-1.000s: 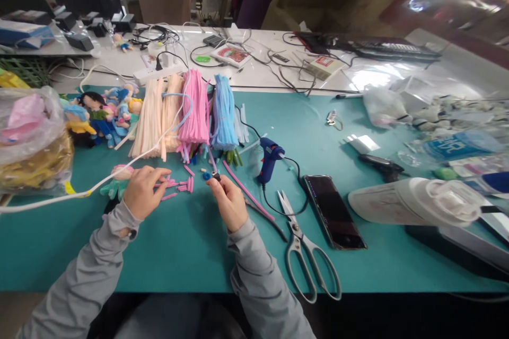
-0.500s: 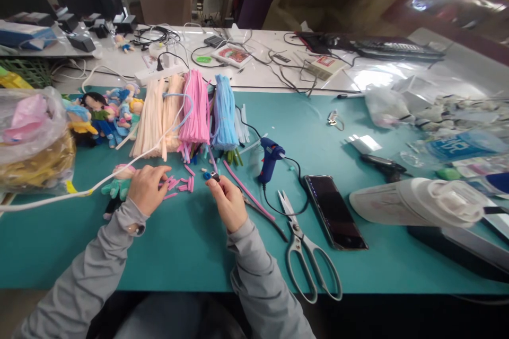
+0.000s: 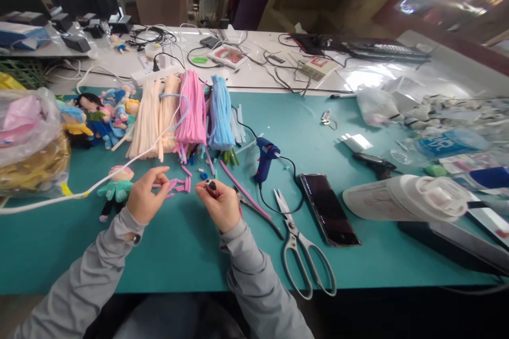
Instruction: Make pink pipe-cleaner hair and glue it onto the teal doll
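My left hand point(image 3: 147, 194) is over the mat with thumb and forefinger curved and apart, beside short cut pink pipe-cleaner pieces point(image 3: 182, 186). A pink bit shows in the gap between these fingers; I see no grip on it. My right hand point(image 3: 223, 206) is closed, pinching a small dark piece point(image 3: 210, 185) with a pale spot; its exact kind is too small to tell. A small blue ring-shaped piece point(image 3: 204, 175) lies just beyond it. Left of my left hand lies a small doll point(image 3: 115, 185) with pink top, green middle and black legs.
Pipe-cleaner bundles in cream point(image 3: 145, 116), pink point(image 3: 192, 111) and blue point(image 3: 221, 114) lie ahead. To the right are a blue glue gun point(image 3: 264, 159), scissors point(image 3: 293, 233), a phone point(image 3: 329, 209) and a white bottle point(image 3: 401, 198). A white cable point(image 3: 107, 177) crosses the left side.
My right hand has drawn slightly back and left, turning the dark piece. The blue ring-shaped piece now lies apart from it on the mat. My left hand's fingers have lifted from the pink pieces.
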